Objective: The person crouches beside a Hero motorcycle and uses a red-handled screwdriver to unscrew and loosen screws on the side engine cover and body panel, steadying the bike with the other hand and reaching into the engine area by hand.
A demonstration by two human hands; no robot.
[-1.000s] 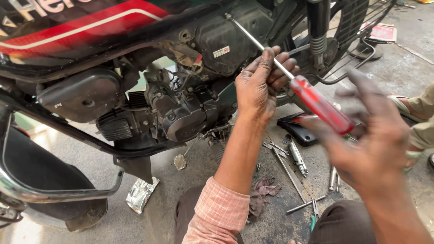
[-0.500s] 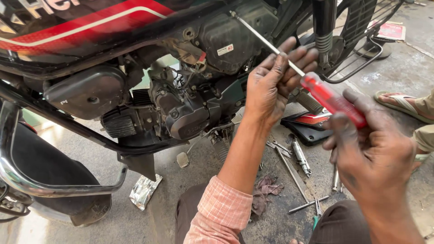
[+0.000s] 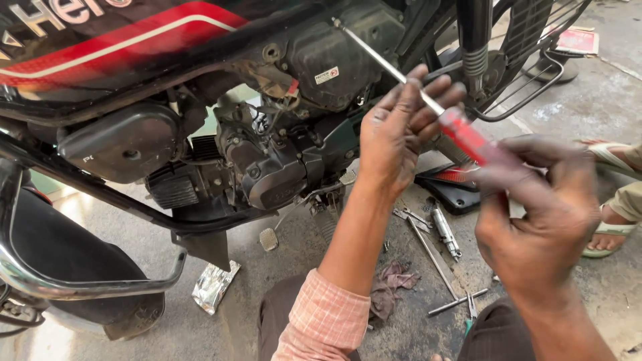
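Head view: one screwdriver (image 3: 428,100), red handle, long shaft, its tip against the motorcycle (image 3: 281,154) upper engine cover. Left hand (image 3: 401,137) fingers curled around the shaft. Right hand (image 3: 535,214) closed on the handle, blurred. Below the motorcycle: several loose tools (image 3: 438,247), one rag (image 3: 391,287), one foil scrap (image 3: 214,286).

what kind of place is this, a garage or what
Likely an informal motorcycle repair spot, roadside or open yard. A motorcycle stands on bare concrete ground, loose metal tools and a rag lie on it, and the left hand and right hand work a red-handled screwdriver.
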